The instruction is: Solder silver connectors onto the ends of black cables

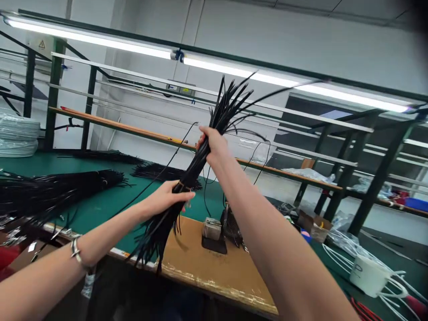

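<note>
A thick bundle of black wires point(197, 162) is held up at a slant above the bench, its loose ends fanning out at the top and bottom. My right hand point(214, 141) wraps round its upper part. Lower down, my left hand point(170, 198) grips the bundle beside a thin tie, thumb across the front. A few strands stick out to the upper right. Behind the hands, on the brown board point(190, 254), stands a small metal device point(212, 229) with a dark base.
More black wire bundles point(67, 189) lie on the green bench top point(100, 209) at left. Coiled white cable point(16, 133) sits far left. At right are a white mug point(369, 274), white wires and a cardboard box point(314, 225). Shelf rails point(133, 126) and lamps run behind.
</note>
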Tool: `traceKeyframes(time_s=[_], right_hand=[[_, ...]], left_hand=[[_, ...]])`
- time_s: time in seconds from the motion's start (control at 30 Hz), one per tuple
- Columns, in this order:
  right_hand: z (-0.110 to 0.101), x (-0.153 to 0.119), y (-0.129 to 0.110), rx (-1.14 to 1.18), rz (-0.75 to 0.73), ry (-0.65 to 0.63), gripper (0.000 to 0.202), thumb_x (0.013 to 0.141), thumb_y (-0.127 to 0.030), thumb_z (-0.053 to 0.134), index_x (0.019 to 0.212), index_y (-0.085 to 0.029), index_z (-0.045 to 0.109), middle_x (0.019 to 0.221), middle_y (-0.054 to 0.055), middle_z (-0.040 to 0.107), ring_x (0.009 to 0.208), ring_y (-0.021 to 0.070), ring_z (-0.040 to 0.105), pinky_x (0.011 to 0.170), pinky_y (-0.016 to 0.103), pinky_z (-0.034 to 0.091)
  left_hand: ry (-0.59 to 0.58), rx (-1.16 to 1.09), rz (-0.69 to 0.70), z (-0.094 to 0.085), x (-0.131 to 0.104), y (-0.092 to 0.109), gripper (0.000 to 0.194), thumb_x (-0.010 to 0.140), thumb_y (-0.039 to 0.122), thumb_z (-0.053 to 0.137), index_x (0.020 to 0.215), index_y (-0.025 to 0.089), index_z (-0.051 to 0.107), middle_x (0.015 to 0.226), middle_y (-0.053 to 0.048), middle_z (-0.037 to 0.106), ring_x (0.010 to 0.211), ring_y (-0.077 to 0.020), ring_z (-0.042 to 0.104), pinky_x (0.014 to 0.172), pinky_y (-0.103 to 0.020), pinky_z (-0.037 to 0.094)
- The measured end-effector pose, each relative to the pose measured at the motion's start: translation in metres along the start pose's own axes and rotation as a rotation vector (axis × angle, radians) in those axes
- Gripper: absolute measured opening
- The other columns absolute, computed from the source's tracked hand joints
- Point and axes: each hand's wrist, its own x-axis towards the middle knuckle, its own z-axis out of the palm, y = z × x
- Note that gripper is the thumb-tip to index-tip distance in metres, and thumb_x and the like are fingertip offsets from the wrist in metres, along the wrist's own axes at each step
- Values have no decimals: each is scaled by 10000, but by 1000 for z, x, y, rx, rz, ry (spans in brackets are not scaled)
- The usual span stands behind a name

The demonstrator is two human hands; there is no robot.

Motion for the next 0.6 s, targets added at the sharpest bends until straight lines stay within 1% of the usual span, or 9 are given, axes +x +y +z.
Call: traceKeyframes(time_s=[0.03, 0.1, 0.17, 0.23, 0.3, 0.37, 0.5, 0.6], right_hand=[[7, 8, -4, 2, -32, -1, 153, 1035, -278, 693, 968, -142, 669, 802, -42, 649, 555, 73, 576, 494, 189, 501], [20, 23, -11, 3, -91, -3, 232, 1018, -238, 704, 821, -152, 617, 672, -88, 557, 473, 51, 481, 439, 166, 426], [31, 37, -12, -2, -137, -3, 303, 973, -198, 737, 725, -167, 565, 605, -102, 506, 462, 53, 460, 432, 169, 412], [39, 51, -7, -19, -165, 0, 334, 918, -168, 777, 680, -178, 544, 575, -98, 500, 481, 63, 482, 444, 180, 431], [42, 64, 7, -47, -164, 0, 324, 905, -163, 789, 682, -174, 554, 585, -91, 520, 496, 68, 504, 454, 184, 444], [41, 75, 28, -80, -133, -7, 294, 928, -172, 777, 713, -161, 577, 623, -87, 548, 501, 66, 518, 459, 180, 449], [28, 94, 78, -133, -31, -35, 197, 983, -196, 742, 827, -137, 637, 722, -62, 609, 528, 64, 545, 475, 175, 471], [16, 105, 106, -149, 40, -58, 141, 1016, -232, 715, 924, -137, 667, 805, -42, 654, 574, 75, 591, 500, 184, 506]], left_hand=[[22, 15, 16, -7, 10, 3, 351, 1002, 384, 684, 1275, 166, 662, 1231, -89, 713, 1014, -216, 726, 868, -421, 625], [77, 48, 55, -20, 27, 5, 366, 1004, 391, 679, 1293, 169, 656, 1259, -94, 705, 1044, -225, 721, 891, -437, 620], [138, 89, 93, -28, 40, -1, 372, 1005, 400, 676, 1296, 170, 654, 1268, -96, 702, 1060, -231, 717, 908, -448, 613], [186, 133, 106, -33, 48, -15, 369, 999, 398, 684, 1287, 169, 659, 1263, -92, 703, 1072, -237, 714, 925, -458, 606], [206, 171, 82, -35, 53, -38, 361, 989, 384, 699, 1275, 167, 665, 1261, -89, 704, 1085, -243, 710, 938, -465, 601], [197, 187, 36, -36, 55, -66, 359, 987, 372, 704, 1278, 167, 665, 1278, -92, 699, 1095, -246, 708, 936, -465, 603], [149, 173, -34, -38, 55, -122, 372, 995, 372, 694, 1305, 171, 654, 1301, -98, 692, 1098, -245, 710, 930, -463, 610], [125, 161, -65, -42, 51, -152, 367, 993, 372, 696, 1297, 169, 657, 1295, -97, 694, 1102, -246, 709, 938, -468, 605]])
